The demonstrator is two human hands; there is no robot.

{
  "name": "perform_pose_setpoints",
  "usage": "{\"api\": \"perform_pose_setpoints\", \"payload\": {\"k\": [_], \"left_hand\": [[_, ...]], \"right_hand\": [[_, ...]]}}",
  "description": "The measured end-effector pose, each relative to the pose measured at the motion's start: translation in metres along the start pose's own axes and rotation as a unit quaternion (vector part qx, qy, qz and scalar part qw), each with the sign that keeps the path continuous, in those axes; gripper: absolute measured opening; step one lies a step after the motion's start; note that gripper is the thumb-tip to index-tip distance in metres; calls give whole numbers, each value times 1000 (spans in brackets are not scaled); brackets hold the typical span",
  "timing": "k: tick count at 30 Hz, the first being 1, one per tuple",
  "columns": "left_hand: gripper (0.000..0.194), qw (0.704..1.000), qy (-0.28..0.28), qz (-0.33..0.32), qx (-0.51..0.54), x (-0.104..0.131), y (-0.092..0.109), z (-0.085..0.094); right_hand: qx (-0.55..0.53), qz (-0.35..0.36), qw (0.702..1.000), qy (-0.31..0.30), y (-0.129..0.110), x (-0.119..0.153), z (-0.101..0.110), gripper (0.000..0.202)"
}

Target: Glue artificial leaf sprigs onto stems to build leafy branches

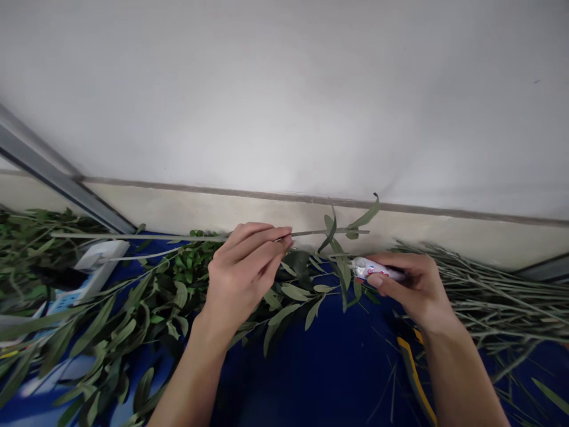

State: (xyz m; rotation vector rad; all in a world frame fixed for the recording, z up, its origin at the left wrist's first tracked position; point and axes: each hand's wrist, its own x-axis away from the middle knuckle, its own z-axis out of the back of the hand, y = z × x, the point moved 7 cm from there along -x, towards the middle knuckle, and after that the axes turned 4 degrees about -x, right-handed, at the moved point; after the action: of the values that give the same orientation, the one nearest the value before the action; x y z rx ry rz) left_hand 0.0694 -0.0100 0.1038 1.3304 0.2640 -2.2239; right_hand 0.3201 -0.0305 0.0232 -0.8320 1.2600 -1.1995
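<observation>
My left hand [249,267] pinches a long thin plant stem [146,236], which runs level from the far left to just past the fingers. At its right end a few narrow green leaves [364,214] stick out. My right hand [418,290] is closed around a small white squeeze tube [365,268] with red and blue print. The tube's crumpled silvery end points left toward hanging leaves, and I cannot tell if it touches them. Below my left hand lie leafy branches [288,293], partly hidden by it.
Piled leafy branches [128,332] cover the left of the blue table [302,379]. A bundle of bare stems [502,290] lies at right. Yellow-and-black tool handles [414,376] rest beside my right forearm. A white power strip [95,267] sits at left; a pale wall [267,107] stands behind.
</observation>
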Motion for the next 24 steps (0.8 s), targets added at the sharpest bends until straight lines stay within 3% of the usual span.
{"api": "perform_pose_setpoints", "payload": {"k": [24], "left_hand": [[23,1000,1,-7,-1,-2,2,2]], "right_hand": [[-22,-21,1000,6,6,1,0,21]]}}
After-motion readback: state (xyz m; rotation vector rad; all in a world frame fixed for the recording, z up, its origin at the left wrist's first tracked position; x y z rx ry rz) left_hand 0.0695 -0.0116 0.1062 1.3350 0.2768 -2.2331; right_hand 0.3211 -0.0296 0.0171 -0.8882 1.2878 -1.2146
